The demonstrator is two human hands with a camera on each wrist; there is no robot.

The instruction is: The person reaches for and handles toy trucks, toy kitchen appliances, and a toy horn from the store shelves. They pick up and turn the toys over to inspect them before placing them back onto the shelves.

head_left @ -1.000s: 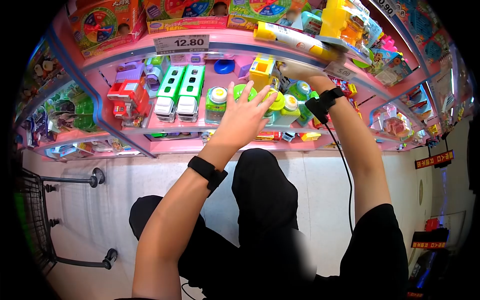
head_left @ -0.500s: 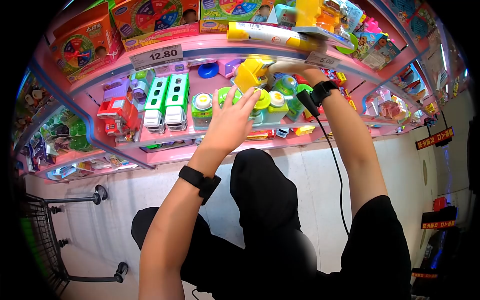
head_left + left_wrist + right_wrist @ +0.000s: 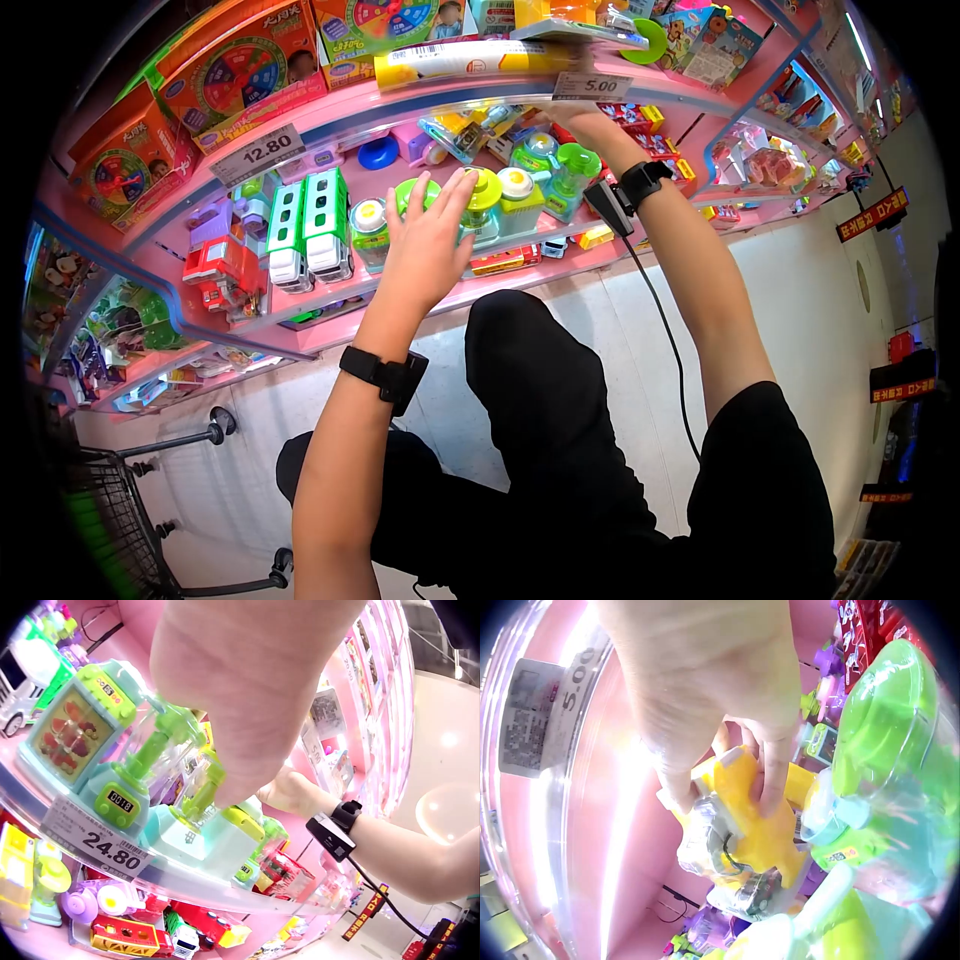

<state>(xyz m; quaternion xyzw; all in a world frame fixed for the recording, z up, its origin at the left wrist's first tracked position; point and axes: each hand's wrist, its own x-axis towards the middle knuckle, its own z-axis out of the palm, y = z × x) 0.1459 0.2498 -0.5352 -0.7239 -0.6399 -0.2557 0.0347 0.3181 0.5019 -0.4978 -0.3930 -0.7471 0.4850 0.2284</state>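
In the head view, my left hand (image 3: 430,245) reaches over the shelf's front row, its straight, spread fingers on the lids of small green toy kitchen appliances. One is a blender-like toy with a yellow-green lid (image 3: 482,190); another has a white top (image 3: 516,184). In the left wrist view, a toy blender (image 3: 120,791) with a clear jar stands beside the hand. My right hand (image 3: 712,682) reaches behind the front row, fingertips and thumb gripping a yellow plastic toy (image 3: 757,814) in clear wrapping. The toy is tilted, and its exact kind is unclear.
Two green-and-white toy buses (image 3: 325,220) and a red toy truck (image 3: 220,268) stand to the left. Above my hands runs the upper shelf's edge with a price tag (image 3: 592,87) and a yellow tube-shaped package (image 3: 470,62). A shopping cart (image 3: 120,500) stands at lower left.
The head view has swung, so the shelf appears further left and tilted. The yellow toy has been tipped and turned in my right hand. My left hand stays over the green toys.
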